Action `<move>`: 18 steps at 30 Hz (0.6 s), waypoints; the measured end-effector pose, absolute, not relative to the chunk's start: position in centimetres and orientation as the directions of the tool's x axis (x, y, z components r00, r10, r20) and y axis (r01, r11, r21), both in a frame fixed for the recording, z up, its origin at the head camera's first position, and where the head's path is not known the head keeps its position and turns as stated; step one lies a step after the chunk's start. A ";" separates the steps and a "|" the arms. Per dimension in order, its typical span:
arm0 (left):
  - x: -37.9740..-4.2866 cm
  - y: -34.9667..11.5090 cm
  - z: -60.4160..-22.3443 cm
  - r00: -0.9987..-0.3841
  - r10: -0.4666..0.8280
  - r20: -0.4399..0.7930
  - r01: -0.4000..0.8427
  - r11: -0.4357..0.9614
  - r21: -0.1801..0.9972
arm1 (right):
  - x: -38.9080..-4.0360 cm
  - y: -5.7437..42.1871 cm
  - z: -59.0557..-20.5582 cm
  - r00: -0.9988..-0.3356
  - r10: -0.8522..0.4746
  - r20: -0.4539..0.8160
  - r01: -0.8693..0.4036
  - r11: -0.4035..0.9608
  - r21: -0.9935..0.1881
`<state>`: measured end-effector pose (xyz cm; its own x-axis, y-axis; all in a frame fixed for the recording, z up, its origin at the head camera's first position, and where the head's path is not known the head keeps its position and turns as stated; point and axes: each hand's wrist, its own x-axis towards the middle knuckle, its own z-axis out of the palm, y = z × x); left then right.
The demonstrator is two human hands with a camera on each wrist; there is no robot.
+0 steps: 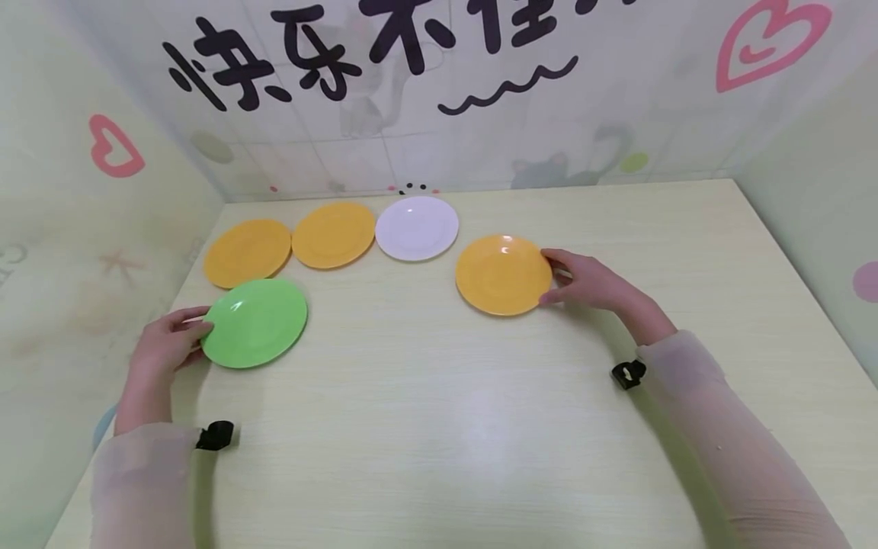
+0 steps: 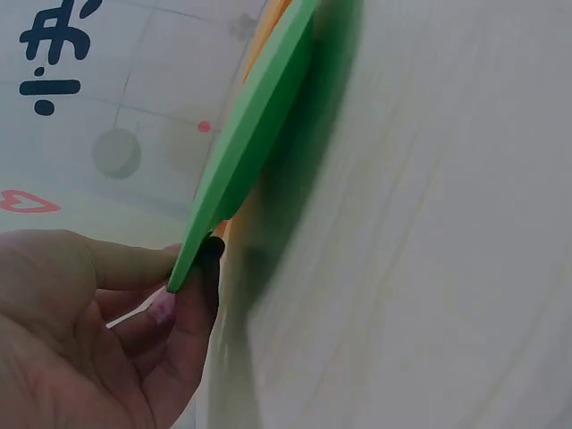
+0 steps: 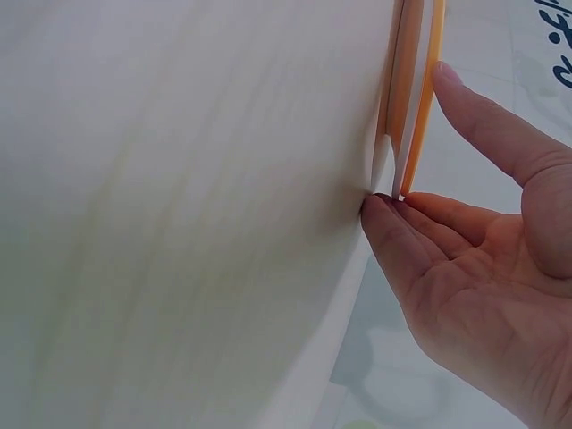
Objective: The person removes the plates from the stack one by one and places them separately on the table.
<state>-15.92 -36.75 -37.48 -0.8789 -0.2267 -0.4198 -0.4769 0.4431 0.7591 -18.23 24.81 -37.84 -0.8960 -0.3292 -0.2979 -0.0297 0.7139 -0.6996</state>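
Note:
My left hand (image 1: 163, 343) pinches the left rim of a green plate (image 1: 257, 324). In the left wrist view this plate (image 2: 246, 143) is seen edge-on, tilted over the table with its shadow beside it. At the right, my right hand (image 1: 586, 282) holds the right edge of an orange plate (image 1: 504, 274), thumb and fingers spread along the rim. Seen edge-on in the right wrist view, the orange rim (image 3: 429, 98) has a white band and more orange beneath it, with my fingertips (image 3: 384, 210) at the lower edge.
Along the back stand two more orange plates (image 1: 248, 252) and a white plate (image 1: 417, 229) in a row, edges close together. The green plate overlaps the leftmost one in the head view. Printed walls (image 1: 473, 145) border the pale wooden table (image 1: 439, 427) at the back and sides.

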 end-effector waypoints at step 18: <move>-15.5 -36.8 -37.2 -0.901 -0.286 -0.327 -0.434 0.620 0.654 | -18.1 24.8 -37.7 -0.895 -0.330 -0.301 -0.025 0.711 -0.703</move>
<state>-15.55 -36.80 -37.19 -0.9008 -0.2862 -0.3265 -0.4339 0.6199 0.6538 -18.15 24.79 -37.70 -0.8947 -0.3297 -0.3013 -0.0250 0.7105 -0.7032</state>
